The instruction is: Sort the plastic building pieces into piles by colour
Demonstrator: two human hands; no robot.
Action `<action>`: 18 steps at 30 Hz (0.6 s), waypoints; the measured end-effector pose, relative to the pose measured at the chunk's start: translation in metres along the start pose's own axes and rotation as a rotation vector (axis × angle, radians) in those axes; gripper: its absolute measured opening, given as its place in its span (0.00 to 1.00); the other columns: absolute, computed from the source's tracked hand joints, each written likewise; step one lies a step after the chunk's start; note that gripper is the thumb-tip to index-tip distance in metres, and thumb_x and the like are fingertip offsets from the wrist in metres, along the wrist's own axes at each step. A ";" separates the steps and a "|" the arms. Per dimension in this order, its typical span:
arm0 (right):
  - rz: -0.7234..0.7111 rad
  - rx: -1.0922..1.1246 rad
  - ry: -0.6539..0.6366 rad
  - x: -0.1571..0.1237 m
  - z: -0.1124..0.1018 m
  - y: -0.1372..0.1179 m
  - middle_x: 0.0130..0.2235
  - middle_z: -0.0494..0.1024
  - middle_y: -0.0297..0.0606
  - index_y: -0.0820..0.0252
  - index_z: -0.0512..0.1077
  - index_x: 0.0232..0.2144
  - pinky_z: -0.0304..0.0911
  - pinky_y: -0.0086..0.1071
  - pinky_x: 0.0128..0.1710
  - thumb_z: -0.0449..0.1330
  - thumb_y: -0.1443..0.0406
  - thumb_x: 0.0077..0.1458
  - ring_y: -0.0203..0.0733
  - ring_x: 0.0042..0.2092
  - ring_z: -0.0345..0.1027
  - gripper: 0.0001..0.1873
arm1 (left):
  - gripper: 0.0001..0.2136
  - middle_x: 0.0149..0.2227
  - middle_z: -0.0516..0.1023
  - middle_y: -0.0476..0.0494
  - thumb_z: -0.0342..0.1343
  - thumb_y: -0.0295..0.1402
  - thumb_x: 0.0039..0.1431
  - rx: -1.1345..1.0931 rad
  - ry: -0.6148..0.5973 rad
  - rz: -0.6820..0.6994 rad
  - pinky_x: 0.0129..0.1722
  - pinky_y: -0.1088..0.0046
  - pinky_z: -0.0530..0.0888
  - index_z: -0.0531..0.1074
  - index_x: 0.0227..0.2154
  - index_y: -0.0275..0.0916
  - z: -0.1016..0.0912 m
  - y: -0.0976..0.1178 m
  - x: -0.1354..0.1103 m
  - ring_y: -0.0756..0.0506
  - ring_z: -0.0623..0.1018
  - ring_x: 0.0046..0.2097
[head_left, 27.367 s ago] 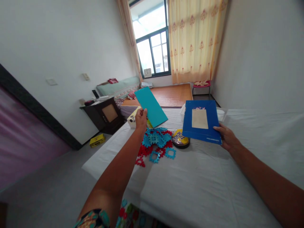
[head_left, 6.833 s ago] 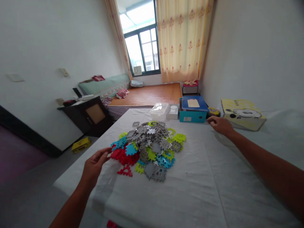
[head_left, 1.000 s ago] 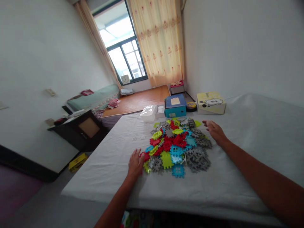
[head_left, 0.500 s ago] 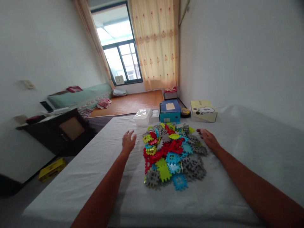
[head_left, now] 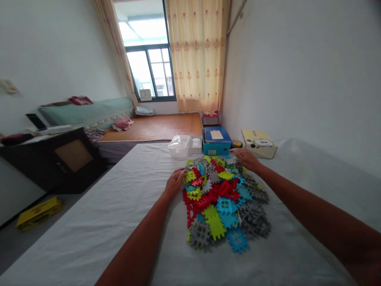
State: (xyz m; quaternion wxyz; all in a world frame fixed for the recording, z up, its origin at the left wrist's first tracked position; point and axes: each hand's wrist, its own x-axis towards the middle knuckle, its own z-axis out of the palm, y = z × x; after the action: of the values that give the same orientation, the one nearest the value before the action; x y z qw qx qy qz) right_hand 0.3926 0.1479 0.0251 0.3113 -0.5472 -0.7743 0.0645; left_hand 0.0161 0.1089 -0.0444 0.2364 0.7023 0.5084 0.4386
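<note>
Shows toothed plastic pieces (head_left: 214, 195) heaped on the white cloth (head_left: 113, 198), at five o'clock from mid-view; now closes in with the left hand (head_left: 175, 182) to touch the ten o'clock edge, and the right hand (head_left: 246, 158) to one o'clock by the teal box (head_left: 216, 149), flanking the heap, with fingers narrow, but with any grip impossible to tell

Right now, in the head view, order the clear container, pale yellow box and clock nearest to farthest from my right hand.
1. Pale yellow box, just beyond your right hand.
2. Clear container, farther left.
3. Clock, by the window.
</note>
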 end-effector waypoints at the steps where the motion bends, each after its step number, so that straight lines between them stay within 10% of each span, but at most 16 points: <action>1: -0.019 -0.023 -0.093 0.016 0.006 -0.005 0.52 0.75 0.41 0.56 0.74 0.47 0.56 0.40 0.58 0.37 0.49 0.63 0.48 0.55 0.66 0.31 | 0.20 0.52 0.74 0.41 0.44 0.44 0.63 0.021 0.019 0.010 0.59 0.65 0.64 0.78 0.42 0.40 -0.001 -0.003 0.000 0.45 0.72 0.55; 7: 0.150 -0.134 -0.460 0.063 0.043 -0.014 0.51 0.77 0.43 0.55 0.76 0.46 0.61 0.44 0.54 0.47 0.38 0.53 0.55 0.53 0.69 0.36 | 0.20 0.53 0.72 0.39 0.41 0.40 0.65 0.049 0.064 0.056 0.60 0.65 0.64 0.77 0.43 0.38 -0.002 -0.015 -0.001 0.45 0.70 0.57; 14: 0.113 -0.068 -0.801 0.084 0.024 -0.050 0.49 0.77 0.40 0.53 0.79 0.43 0.68 0.43 0.45 0.46 0.34 0.50 0.53 0.48 0.72 0.39 | 0.18 0.53 0.73 0.41 0.43 0.40 0.65 0.077 0.102 0.079 0.61 0.64 0.63 0.77 0.43 0.40 0.004 -0.016 0.001 0.44 0.70 0.57; 18: -0.081 -0.147 -0.724 0.112 0.040 -0.075 0.42 0.80 0.40 0.56 0.81 0.37 0.64 0.40 0.50 0.49 0.39 0.53 0.51 0.45 0.72 0.33 | 0.17 0.53 0.73 0.40 0.44 0.38 0.65 0.108 0.108 0.055 0.60 0.62 0.64 0.77 0.43 0.41 0.005 -0.011 0.001 0.43 0.70 0.57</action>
State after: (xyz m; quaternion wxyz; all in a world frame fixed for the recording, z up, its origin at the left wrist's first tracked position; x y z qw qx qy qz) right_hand 0.2864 0.2272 0.0724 -0.0207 -0.4787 -0.8579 0.1857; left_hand 0.0145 0.1145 -0.0548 0.1584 0.7031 0.5239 0.4539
